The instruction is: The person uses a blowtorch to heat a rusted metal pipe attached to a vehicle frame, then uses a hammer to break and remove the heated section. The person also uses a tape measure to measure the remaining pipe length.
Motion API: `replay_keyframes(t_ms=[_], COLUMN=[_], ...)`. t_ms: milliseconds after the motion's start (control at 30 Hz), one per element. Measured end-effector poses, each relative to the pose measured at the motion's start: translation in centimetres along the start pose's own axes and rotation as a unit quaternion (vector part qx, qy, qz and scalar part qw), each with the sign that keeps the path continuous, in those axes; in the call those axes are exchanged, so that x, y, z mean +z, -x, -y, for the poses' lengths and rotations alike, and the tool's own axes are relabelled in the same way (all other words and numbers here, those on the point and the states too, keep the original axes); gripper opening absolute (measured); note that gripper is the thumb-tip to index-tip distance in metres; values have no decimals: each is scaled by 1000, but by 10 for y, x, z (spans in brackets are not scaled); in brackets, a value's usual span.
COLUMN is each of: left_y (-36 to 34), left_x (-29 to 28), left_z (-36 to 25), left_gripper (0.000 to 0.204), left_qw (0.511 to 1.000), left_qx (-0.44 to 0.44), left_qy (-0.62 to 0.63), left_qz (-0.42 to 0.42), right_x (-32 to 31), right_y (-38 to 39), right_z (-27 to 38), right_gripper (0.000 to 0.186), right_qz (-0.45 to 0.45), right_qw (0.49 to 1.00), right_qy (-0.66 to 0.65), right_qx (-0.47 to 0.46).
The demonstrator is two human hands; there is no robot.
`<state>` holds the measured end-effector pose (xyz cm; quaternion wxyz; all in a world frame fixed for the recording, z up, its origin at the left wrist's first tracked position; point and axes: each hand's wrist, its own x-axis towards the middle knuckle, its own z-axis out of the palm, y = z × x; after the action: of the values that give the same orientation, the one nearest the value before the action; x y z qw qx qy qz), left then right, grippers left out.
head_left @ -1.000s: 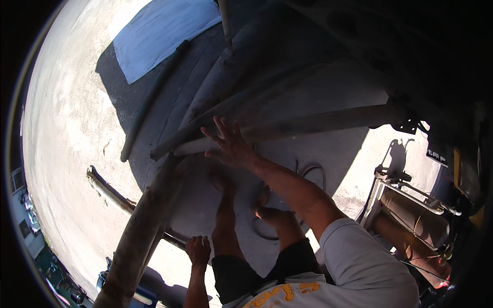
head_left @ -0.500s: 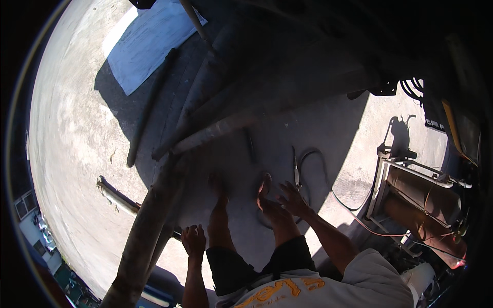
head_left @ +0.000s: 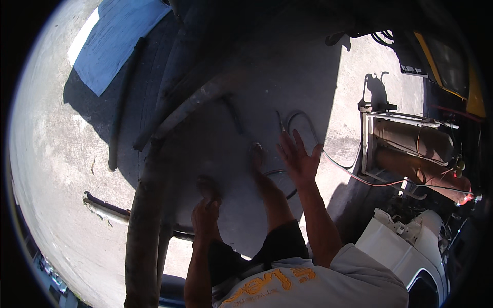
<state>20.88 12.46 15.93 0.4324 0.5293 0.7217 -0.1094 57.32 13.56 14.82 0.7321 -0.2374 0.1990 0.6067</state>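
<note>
My right hand is raised over the shaded concrete, with its fingers spread and nothing in it. Close to its fingertips in the picture, a thin torch-like tool lies on the ground, joined to a dark hose that loops around it. My left hand is held low in front of my left leg. Its fingers look curled in, and I see nothing in them. A thick, worn metal pipe rises to the left of that hand, apart from it.
Two gas cylinders lie in a metal frame at the right, with hoses running to it. Below them is a white vehicle body part. Other long pipes and a pale sheet are at the left. A short broken length lies on sunlit concrete.
My view has shifted, and the surroundings slide left. My right hand has risen and its fingers have spread. My left hand has moved up slightly, and my feet have changed place.
</note>
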Motion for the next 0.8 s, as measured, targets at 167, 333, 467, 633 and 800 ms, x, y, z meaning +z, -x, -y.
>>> replay_keyframes(t_ms=[167, 333, 467, 633, 800], left_y=[6, -19, -60, -140, -194], left_x=[-16, -27, 16, 95, 166], left_z=[17, 47, 24, -20, -39], left_gripper=[55, 53, 53, 43, 39], left_qw=[997, 999, 996, 968, 895], left_qx=[-63, 20, 78, 243, 425], left_qy=[40, 43, 42, -40, -116], left_qz=[20, 3, -18, 51, 76], right_x=[51, 44, -43, -222, -336], right_y=[7, -11, -61, -122, -154], right_z=[-66, -74, -52, -24, 15], right_gripper=[96, 93, 79, 47, 37], right_qz=[83, 161, 11, -23, 43], right_qw=[990, 984, 971, 464, 474], right_qy=[-93, -52, 239, 885, 879], right_qx=[-65, -48, -6, 37, 25])
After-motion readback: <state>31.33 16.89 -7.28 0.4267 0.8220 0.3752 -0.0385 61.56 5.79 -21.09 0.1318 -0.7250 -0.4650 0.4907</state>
